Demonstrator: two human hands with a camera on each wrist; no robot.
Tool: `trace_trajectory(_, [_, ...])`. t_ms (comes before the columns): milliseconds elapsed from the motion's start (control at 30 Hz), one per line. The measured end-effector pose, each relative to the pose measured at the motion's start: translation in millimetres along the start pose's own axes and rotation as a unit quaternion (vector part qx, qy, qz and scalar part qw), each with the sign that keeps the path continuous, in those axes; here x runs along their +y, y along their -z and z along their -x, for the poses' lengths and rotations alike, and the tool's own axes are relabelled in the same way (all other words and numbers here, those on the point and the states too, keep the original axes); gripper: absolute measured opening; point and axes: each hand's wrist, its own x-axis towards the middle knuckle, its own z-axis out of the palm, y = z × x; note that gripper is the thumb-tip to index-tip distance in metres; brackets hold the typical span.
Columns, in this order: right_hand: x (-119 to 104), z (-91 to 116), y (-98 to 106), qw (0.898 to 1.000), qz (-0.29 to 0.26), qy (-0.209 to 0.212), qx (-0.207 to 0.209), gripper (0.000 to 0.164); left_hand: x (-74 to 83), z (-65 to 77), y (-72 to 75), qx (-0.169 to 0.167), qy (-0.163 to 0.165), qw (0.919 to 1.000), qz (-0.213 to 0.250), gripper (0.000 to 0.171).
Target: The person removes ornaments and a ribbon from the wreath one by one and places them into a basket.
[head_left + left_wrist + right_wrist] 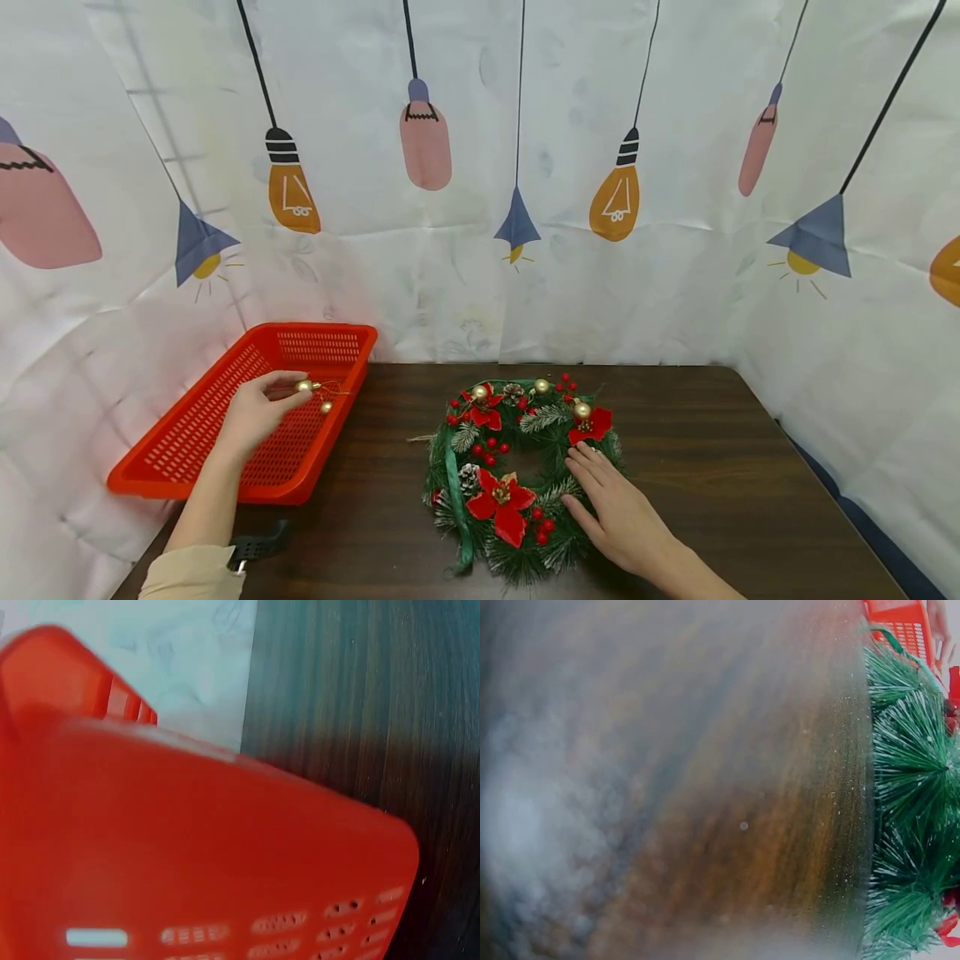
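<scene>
Above the red plastic basket point(311, 327) at the left of the head view, my left hand point(251, 417) pinches a small gold bauble point(303, 386) between thumb and fingers. A second gold bauble point(326, 407) hangs close by on thin gold cord. The left wrist view shows the basket wall point(187, 840), but not the hand. A green Christmas wreath point(517, 562) lies flat on the table. It carries red poinsettias point(501, 497), berries, pinecones and gold baubles. My right hand point(622, 517) rests on its right side with fingers extended. Greenery point(911, 772) fills the right edge of the right wrist view.
The dark wooden table point(750, 467) reaches back to a white curtain point(450, 275) printed with lamps. A green ribbon point(455, 492) runs down the wreath's left side. A black watch strap point(258, 543) circles the left wrist.
</scene>
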Motion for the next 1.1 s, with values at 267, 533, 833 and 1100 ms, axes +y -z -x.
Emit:
trace_trajectory(267, [1.6, -0.7, 1.0, 1.0, -0.003, 0.001, -0.006, 0.059, -7.1, -0.3, 8.1, 0.009, 0.01, 0.9995, -0.029, 0.053])
trace_trajectory(533, [1.8, -0.4, 0.4, 1.0, -0.002, 0.006, -0.003, 0.058, -14.9, 2.7, 9.4, 0.007, 0.007, 0.9991, -0.041, 0.053])
trace_trajectory(833, [2.0, -0.1, 0.7, 1.0, -0.005, 0.002, -0.012, 0.059, -17.7, 3.2, 4.7, -0.006, -0.009, 0.9989, -0.045, 0.055])
trace_trajectory(1100, [1.8, -0.7, 1.5, 1.0, -0.005, 0.005, -0.009, 0.059, 0.5, -2.4, -3.6, -0.015, -0.036, 0.9982, -0.046, 0.05])
